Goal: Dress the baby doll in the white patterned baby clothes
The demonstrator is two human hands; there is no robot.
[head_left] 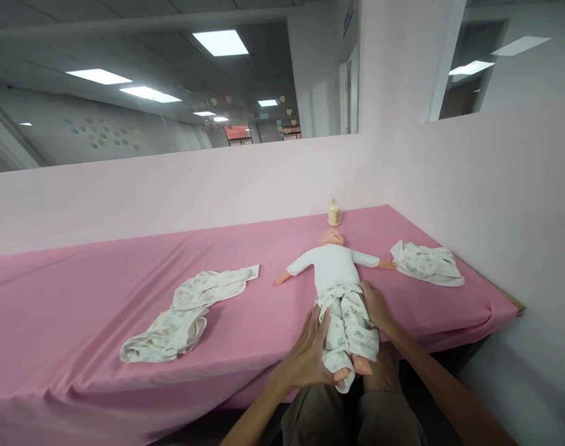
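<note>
A baby doll (334, 265) in a white long-sleeved top lies on its back, arms spread, its feet at the table's near edge. White patterned trousers (357, 319) cover its legs up to the waist, with the feet sticking out below. My left hand (308, 353) is at the trousers' left side, thumb and fingers closed on the cloth along the leg. At the opposite hip, my right hand (378, 306) grips the side of the trousers near the waist; some of its fingertips are hidden by the cloth.
A pink cloth (245, 238) covers the table. Folded patterned baby clothing (184, 313) lies to the left, and a crumpled patterned cloth (426, 263) to the right by the doll's hand. Behind the head stands a cream pump bottle (334, 214). Walls border the back and right.
</note>
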